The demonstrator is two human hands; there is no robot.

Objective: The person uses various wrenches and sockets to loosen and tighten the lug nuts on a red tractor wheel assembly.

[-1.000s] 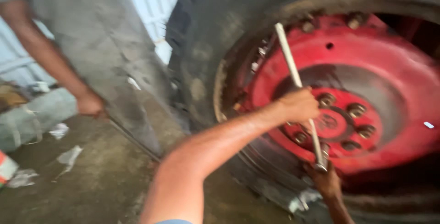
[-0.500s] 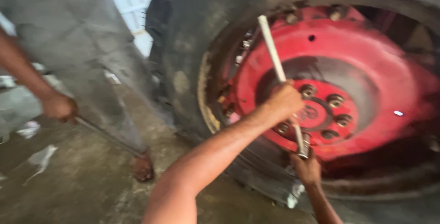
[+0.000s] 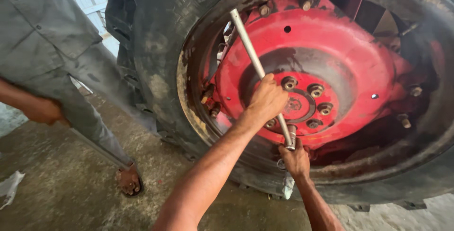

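Observation:
A big black tyre (image 3: pixel 156 61) on a red wheel disc (image 3: pixel 340 46) fills the right of the head view. A long silver wrench bar (image 3: pixel 247 42) slants from upper left down to a socket head (image 3: pixel 291 139) on a nut at the lower hub. My left hand (image 3: pixel 267 99) is wrapped around the middle of the bar. My right hand (image 3: pixel 295 161) sits just under the socket head, gripping the bar's lower end. Several hub nuts (image 3: pixel 316 90) ring the centre.
Another person in grey clothes (image 3: pixel 52 37) stands at the left, one hand (image 3: pixel 42 112) holding a thin metal rod (image 3: pixel 97 147), a sandalled foot (image 3: pixel 127 180) on the concrete floor (image 3: pixel 61 198). A white scrap (image 3: pixel 10 187) lies at the far left.
The view has shifted so the wheel sits more centred. Both my hands keep their hold on the wrench. The other person's hand with the rod has moved left in view.

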